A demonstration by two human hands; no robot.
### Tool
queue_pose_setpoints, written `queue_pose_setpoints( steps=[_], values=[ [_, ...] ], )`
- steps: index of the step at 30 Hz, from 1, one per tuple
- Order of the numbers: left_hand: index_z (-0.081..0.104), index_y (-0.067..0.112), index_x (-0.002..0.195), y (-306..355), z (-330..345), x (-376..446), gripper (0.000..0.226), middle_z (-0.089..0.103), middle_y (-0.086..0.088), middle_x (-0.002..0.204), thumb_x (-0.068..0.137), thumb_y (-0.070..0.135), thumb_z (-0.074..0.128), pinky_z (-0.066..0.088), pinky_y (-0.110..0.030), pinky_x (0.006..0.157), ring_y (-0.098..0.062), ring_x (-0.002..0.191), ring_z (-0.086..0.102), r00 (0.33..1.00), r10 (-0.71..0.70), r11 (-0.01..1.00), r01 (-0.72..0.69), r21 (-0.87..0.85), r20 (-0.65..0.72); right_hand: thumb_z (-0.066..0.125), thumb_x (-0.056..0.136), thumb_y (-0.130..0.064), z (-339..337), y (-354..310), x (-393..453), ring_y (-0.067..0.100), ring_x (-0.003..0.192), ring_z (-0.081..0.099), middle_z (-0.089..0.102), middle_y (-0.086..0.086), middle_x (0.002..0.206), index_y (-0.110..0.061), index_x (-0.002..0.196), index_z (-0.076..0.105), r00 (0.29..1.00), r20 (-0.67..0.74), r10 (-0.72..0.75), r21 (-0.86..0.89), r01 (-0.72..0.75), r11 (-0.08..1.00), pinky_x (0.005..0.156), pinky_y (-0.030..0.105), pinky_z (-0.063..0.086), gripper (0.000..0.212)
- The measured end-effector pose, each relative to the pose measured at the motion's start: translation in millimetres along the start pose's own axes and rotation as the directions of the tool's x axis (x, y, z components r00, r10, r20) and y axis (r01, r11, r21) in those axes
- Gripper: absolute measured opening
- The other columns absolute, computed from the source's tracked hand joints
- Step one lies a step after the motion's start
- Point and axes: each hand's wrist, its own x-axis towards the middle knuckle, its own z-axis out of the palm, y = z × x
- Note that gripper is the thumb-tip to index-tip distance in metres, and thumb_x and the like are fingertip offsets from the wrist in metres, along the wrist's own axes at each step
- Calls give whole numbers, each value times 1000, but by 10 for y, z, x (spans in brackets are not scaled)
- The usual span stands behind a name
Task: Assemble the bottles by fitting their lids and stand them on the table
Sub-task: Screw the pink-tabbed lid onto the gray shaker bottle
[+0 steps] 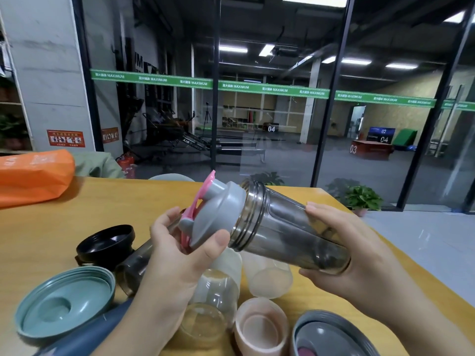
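Two bare hands hold a smoky grey transparent plastic bottle [290,235] and its lid in the air above the yellow wooden bench [64,214], seen from the head camera. The right hand [359,255] wraps around the lower body of the bottle, thumb on top and fingers underneath, so that it lies tilted with its threaded mouth pointing left. The left hand [180,253] pinches a grey round lid with a pink flip cap and strap [213,214] between thumb and fingers; the lid sits against the bottle mouth at a slant, the threads below it still showing.

On the bench beneath the hands lie loose parts: a black round lid [108,242] turned upside down, a teal round lid [66,301] also upside down at the near left, a second smoky bottle [133,265] on its side, a clear glass-like bottle [208,304], a frosted white bottle [267,276], a pink cup-shaped piece [262,327] and a dark grey lid [331,335] at the near right. An orange plastic bag [33,176] rests at the far left corner.
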Motion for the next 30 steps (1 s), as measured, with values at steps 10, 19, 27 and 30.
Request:
queue_pose_setpoints(
  steps=[10, 19, 27, 30],
  values=[
    [47, 47, 105, 41, -10, -21, 105, 68, 6, 105, 10, 64, 87, 51, -26, 74, -5, 87, 71, 999, 8, 987, -16, 160, 52, 75, 61, -44, 38, -13, -5, -7, 131, 35, 34, -32, 142, -49, 137, 32, 1000, 28, -5, 19, 4, 1000, 100, 32, 36, 87],
    [43, 55, 118, 69, -20, -57, 85, 67, 13, 102, 39, 59, 75, 50, -14, 62, 4, 81, 67, 986, -13, 938, -45, 343, 165, 74, 61, -43, 82, -29, -5, -8, 131, 33, 32, -34, 143, -46, 136, 34, 998, 52, -32, -3, 32, 999, 103, 27, 35, 85],
    [30, 65, 128, 136, -80, -65, 95, 63, 28, 104, 42, 70, 69, 51, -18, 71, 9, 91, 64, 989, 66, 876, -121, 467, 133, 72, 64, -43, 90, -44, 9, -2, 133, 34, 34, -28, 144, -43, 136, 36, 997, 22, -74, -44, 75, 996, 103, 39, 38, 81],
    [33, 69, 113, 169, -30, -96, 79, 69, 19, 95, 43, 74, 69, 47, -13, 62, 8, 86, 65, 992, 51, 857, -104, 504, 119, 66, 66, -48, 98, -62, 17, -5, 133, 32, 32, -29, 145, -41, 136, 36, 996, 13, -85, -57, 86, 995, 105, 27, 31, 76]
  ],
)
